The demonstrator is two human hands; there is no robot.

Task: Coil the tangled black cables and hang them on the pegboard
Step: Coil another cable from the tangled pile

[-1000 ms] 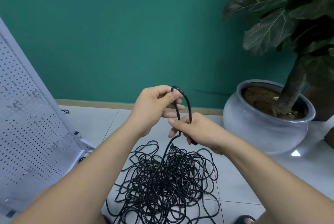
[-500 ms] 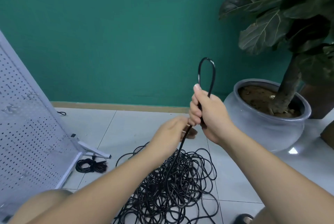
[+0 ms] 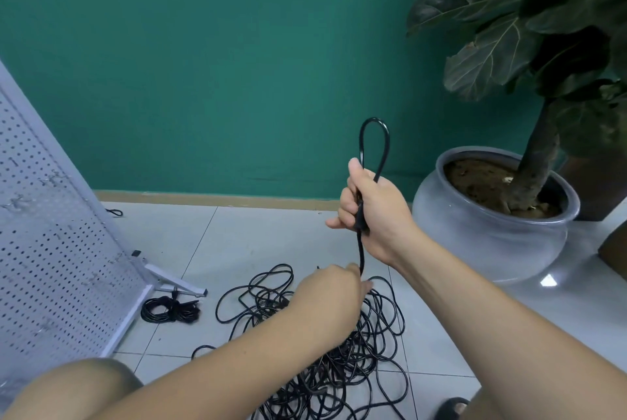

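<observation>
Above the heap on the tiles, the right hand [image 3: 373, 212] is closed firmly round the black cable [image 3: 359, 251], fingers wrapped and thumb up along it. A small narrow loop [image 3: 374, 120] stands out of the top of the fist. From the bottom of the fist one strand drops straight to the left hand [image 3: 330, 297], which is seen from the back. The strand meets it near the thumb, but I cannot tell whether the fingers pinch it or only touch it.

Below and around that hand lies the tangle [image 3: 339, 368], spread loosely over the floor [image 3: 237, 243], with most of the cable in it. A coiled bundle [image 3: 169, 309] lies just beside the foot of the pegboard [image 3: 51, 250], not yet hung. A grey plant pot [image 3: 492, 243] stands to the right, near the raised hand.

The step looks like feeding the next turn. To do it well, the left hand should let the strand slide through loose fingers, lifting it clear of the heap instead of tugging, since a hard pull would likely tighten knots. Each new turn should match the first loop in size and lie flat beside it in the right fist.
</observation>
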